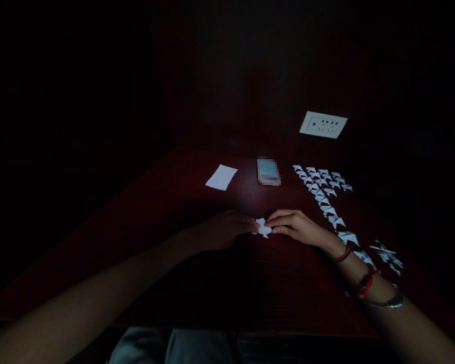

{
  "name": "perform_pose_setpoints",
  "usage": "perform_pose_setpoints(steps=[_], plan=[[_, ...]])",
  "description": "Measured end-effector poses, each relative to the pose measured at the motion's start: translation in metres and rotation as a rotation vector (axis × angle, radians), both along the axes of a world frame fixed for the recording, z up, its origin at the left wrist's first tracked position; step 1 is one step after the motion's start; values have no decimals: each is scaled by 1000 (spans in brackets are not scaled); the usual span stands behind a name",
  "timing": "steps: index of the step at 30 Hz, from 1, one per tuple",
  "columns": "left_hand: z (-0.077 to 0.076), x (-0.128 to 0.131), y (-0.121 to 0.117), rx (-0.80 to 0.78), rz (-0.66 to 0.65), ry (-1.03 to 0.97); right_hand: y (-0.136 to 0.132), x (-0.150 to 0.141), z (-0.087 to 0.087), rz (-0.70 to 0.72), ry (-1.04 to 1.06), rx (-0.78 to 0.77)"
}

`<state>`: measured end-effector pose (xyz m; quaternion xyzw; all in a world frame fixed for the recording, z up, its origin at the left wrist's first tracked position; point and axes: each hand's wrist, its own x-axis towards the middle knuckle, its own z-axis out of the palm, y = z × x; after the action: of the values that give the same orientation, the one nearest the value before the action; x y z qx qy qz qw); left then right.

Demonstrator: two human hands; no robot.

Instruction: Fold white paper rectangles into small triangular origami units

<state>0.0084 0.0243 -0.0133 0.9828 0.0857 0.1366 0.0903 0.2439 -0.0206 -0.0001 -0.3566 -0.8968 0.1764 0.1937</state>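
Observation:
A small white folded paper piece (264,228) with pointed corners lies on the dark red table in front of me. My left hand (227,231) has its fingertips on the left edge of it, and the thumb side is in shadow. From the other side, my right hand (296,226) holds the right edge between thumb and fingers, the fingers nearly straight. Rows of similar folded paper pieces (318,193) stand to the right, partly behind my right forearm. Farther back lies a flat white paper sheet (222,177).
A phone-like device (268,172) with a blurred screen lies at the back of the table (167,202). Paper scraps (387,257) are heaped right of my right forearm. A white socket plate (323,125) is on the back wall. The surroundings are very dark.

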Motion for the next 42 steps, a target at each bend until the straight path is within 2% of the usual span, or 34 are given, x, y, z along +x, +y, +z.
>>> perform_pose_setpoints(steps=[11, 19, 30, 36, 42], plan=[[-7, 0, 2, 75, 11, 12, 3, -6, -2, -16, -38, 53], [2, 3, -6, 112, 31, 16, 2, -11, -4, -77, -53, 90], [0, 2, -16, 148, 68, 86, 0, -13, -4, -87, -87, 82], [7, 9, -25, 88, 48, 62, 0, -14, -4, -86, -96, 84], [6, 9, -24, 89, 48, 75, 2, -14, -5, -93, -89, 79]])
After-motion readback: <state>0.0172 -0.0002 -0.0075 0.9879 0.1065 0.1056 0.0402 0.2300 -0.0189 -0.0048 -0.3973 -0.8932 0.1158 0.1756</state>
